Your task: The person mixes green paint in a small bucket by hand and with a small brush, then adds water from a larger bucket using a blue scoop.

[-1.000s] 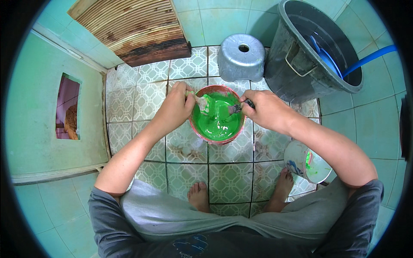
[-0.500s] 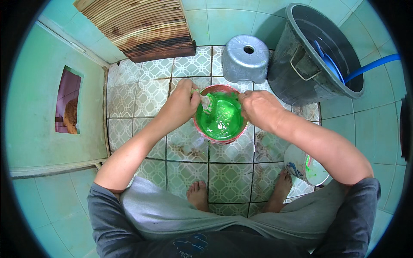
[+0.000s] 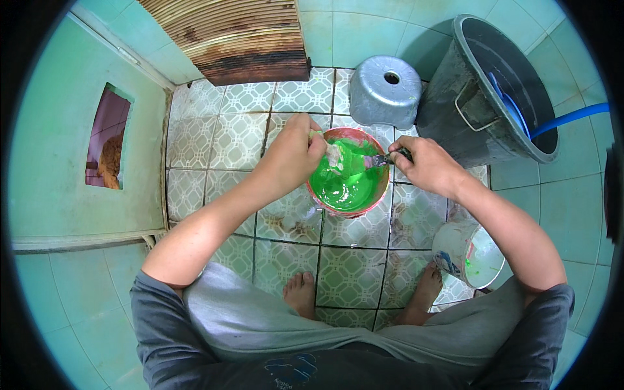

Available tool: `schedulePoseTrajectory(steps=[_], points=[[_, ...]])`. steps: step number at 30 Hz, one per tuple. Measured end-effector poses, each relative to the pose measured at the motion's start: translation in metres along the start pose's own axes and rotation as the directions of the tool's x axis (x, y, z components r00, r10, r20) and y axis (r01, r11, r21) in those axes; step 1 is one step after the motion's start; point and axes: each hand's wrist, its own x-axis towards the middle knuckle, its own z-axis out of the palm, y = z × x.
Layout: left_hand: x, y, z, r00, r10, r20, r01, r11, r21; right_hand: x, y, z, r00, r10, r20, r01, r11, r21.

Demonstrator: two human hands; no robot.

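Note:
A red-rimmed bucket (image 3: 380, 198) of bright green paint (image 3: 344, 194) stands on the floor between my feet and the far wall. Over its left rim, my left hand (image 3: 299, 148) is closed on a paint-smeared scraper (image 3: 335, 158), its handle mostly hidden in the fist. At the right rim my right hand (image 3: 426, 162) grips the dark handle of a putty knife (image 3: 378, 161). The knife's blade reaches over the paint and meets the left scraper, both coated green. Whether the two blades touch or only overlap is hard to tell.
Beyond the bucket sits a grey plastic stool (image 3: 387, 91). A large dark bin (image 3: 448, 97) with a blue hose (image 3: 572, 118) stands at right. A white pail (image 3: 454, 247) lies near my right foot. A ribbed wooden panel (image 3: 260, 55) leans at the far wall.
My right hand has drawn back to the right from the bucket, and its putty knife now shows against the left scraper. The view has shifted slightly.

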Motion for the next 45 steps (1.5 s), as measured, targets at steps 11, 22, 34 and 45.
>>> schedulePoseTrajectory(steps=[11, 22, 34, 45], points=[[-0.004, 0.022, 0.025, 0.987, 0.137, -0.088, -0.139, 0.990, -0.009, -0.004, -0.008, 0.004, 0.999, -0.026, -0.044, 0.028, 0.998, 0.061], [-0.003, 0.000, 0.045, 0.980, 0.190, -0.067, -0.182, 0.978, 0.106, -0.021, -0.036, -0.027, 0.991, 0.134, -0.013, -0.133, 0.988, 0.073], [0.008, 0.015, 0.000, 0.992, 0.124, 0.020, -0.126, 0.980, 0.157, -0.042, -0.018, -0.017, 0.922, -0.367, 0.121, 0.384, 0.842, -0.379], [-0.003, 0.031, 0.017, 0.960, 0.278, 0.009, -0.278, 0.955, 0.106, -0.036, -0.019, -0.009, 0.792, -0.603, 0.095, 0.547, 0.631, -0.550]])
